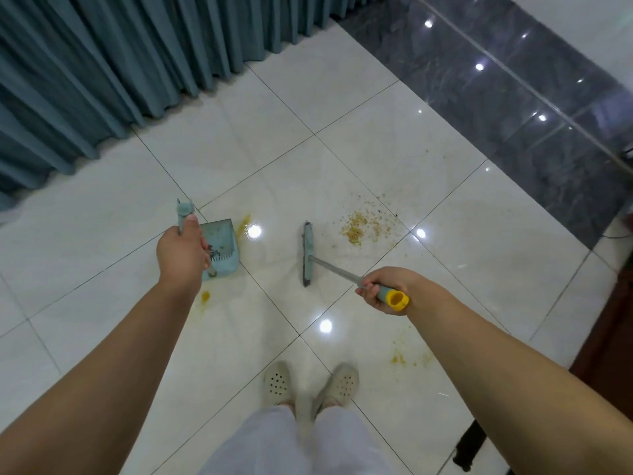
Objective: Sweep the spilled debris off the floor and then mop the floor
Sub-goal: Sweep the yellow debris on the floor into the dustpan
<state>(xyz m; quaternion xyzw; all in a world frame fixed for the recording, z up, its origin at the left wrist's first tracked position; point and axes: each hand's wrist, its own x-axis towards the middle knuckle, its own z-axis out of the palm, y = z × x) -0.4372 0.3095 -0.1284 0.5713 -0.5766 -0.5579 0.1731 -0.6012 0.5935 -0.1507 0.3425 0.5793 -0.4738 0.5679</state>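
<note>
Crumbs still on the tile, broom and dustpan both in your hands.

The yellowish debris pile (363, 225) sits on the white floor (394, 159), just right of the broom head (307, 254) and not touching it. Your right hand (387, 290) is wrapped tight round the broom handle (346, 275), your left hand (181, 249) clenched on the dustpan (221, 246) handle. Yellow smears (406, 354) lie near your shoes (310, 383).

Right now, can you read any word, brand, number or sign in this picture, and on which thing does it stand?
There is none to read: the dustpan, the broom with its yellow-capped handle, the curtain and the floor tiles show no text.
</note>
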